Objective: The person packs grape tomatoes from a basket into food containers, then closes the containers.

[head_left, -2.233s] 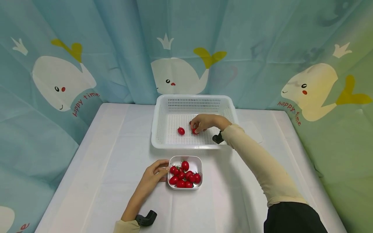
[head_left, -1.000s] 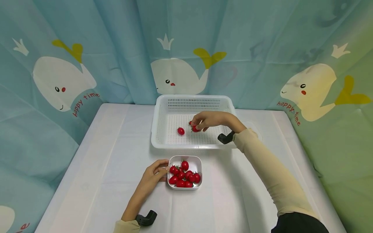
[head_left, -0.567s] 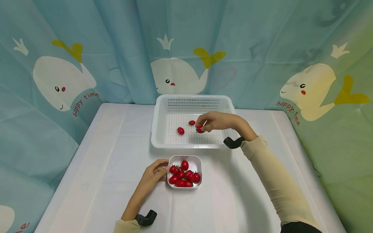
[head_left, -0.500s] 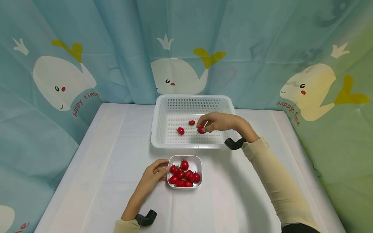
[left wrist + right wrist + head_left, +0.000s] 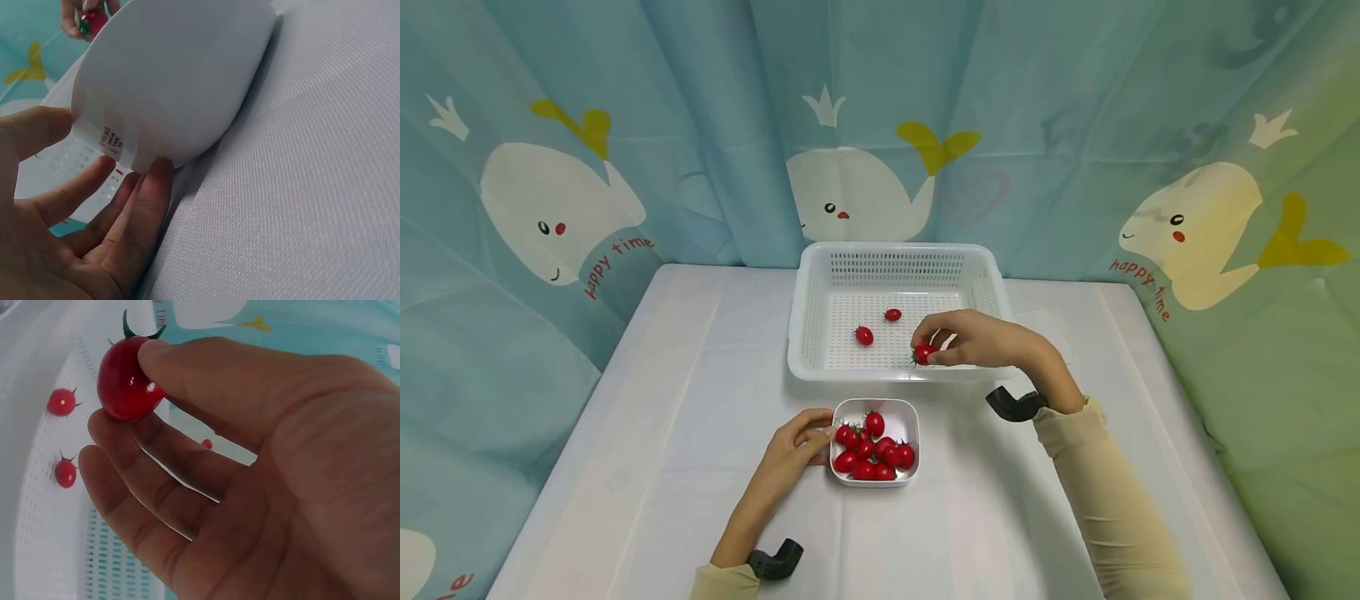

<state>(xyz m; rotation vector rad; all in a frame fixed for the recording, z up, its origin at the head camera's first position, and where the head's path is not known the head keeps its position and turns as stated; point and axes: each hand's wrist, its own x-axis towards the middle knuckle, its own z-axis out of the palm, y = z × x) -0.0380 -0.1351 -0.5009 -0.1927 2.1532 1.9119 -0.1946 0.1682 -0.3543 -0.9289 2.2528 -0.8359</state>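
Note:
In the head view, my right hand [image 5: 981,337] pinches a cherry tomato [image 5: 923,354] between thumb and fingertips, over the near side of a white perforated basket [image 5: 797,333]. The tomato's green stem shows clearly in the right wrist view. Two more cherry tomatoes lie on the basket floor, a left one [image 5: 864,336] and a farther one [image 5: 892,315]. My left hand [image 5: 790,450] holds the left side of a small white box [image 5: 904,410], thumb at its rim and fingers against the outer wall [image 5: 175,75]. Several cherry tomatoes [image 5: 865,450] fill much of the box.
The basket stands at the back of a table under a white cloth [image 5: 647,467], behind the box. A blue-green curtain [image 5: 722,125] with whale prints hangs close behind the table and along both sides. Each wrist carries a black camera mount [image 5: 1015,406].
My right hand has lifted a tomato off the basket floor and moved right and toward the basket's near rim. My left hand and the box have stayed put.

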